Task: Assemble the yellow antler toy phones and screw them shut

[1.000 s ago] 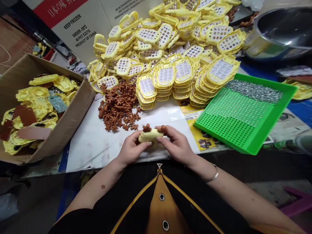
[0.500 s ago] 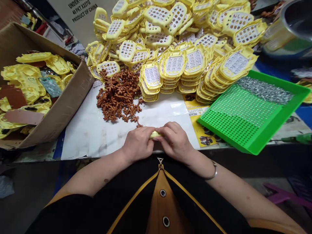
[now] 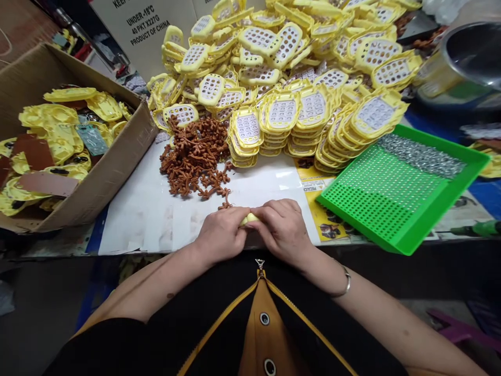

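Note:
Both of my hands meet at the table's front edge, closed around a small pale yellow plastic piece. My left hand grips its left side and my right hand its right side, thumbs and fingers pressed together. Most of the piece is hidden by the fingers, so its full shape does not show. Just beyond my left hand lies a pile of brown rubbery branched parts. Stacks of yellow plastic casings with white keypads stand farther back.
A cardboard box of yellow shells stands at left. On the right, a green perforated tray holds many small metal screws. A heap of yellow casings fills the back, beside a metal pot. A green-handled tool lies far right.
The camera view has shifted slightly, so the scene sits lower in the frame. My hands stay together on the yellow piece, which appears slightly tilted compared with before.

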Available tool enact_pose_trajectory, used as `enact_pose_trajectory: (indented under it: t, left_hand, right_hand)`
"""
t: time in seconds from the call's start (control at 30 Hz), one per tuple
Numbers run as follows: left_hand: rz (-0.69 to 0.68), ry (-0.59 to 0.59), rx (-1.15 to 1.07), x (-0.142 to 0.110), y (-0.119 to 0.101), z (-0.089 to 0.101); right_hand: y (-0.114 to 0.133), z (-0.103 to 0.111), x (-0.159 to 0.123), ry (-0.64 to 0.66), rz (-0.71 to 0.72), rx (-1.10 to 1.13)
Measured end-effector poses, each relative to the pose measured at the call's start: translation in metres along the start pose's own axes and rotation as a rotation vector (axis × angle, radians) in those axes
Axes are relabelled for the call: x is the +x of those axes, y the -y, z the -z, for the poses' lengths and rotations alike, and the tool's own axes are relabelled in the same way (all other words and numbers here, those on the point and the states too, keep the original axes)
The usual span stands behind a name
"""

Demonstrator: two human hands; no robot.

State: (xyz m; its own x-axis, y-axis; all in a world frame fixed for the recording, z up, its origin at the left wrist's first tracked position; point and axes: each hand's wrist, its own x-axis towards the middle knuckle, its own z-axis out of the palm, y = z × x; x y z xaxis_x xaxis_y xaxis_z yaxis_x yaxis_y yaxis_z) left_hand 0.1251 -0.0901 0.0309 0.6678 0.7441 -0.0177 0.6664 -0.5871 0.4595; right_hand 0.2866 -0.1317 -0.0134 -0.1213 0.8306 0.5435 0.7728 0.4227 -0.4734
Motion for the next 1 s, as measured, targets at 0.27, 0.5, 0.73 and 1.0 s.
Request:
enact_pose_trajectory:
  t: [0.27,0.5,0.73,1.0]
  left_hand:
    - [0.056,0.042,-0.081,0.001,0.007,0.006]
    - [0.009,0.031,-0.099,-0.01,0.013,0.011]
    - [-0.022,-0.025,0.115,-0.01,-0.003,0.005]
    - [0.322,-0.055,-0.81,-0.002,0.02,0.001]
  right_hand:
    - [-0.005,-0.004,-0.005,-0.066,-0.004,0.083]
    - [-0.001,0.0,-0.007,-0.048,0.029,-0.008]
    - [0.007,-0.008,-0.008,-0.129,-0.065,-0.007]
    - [0.001,0.009,0.007,-0.399,-0.019,0.005]
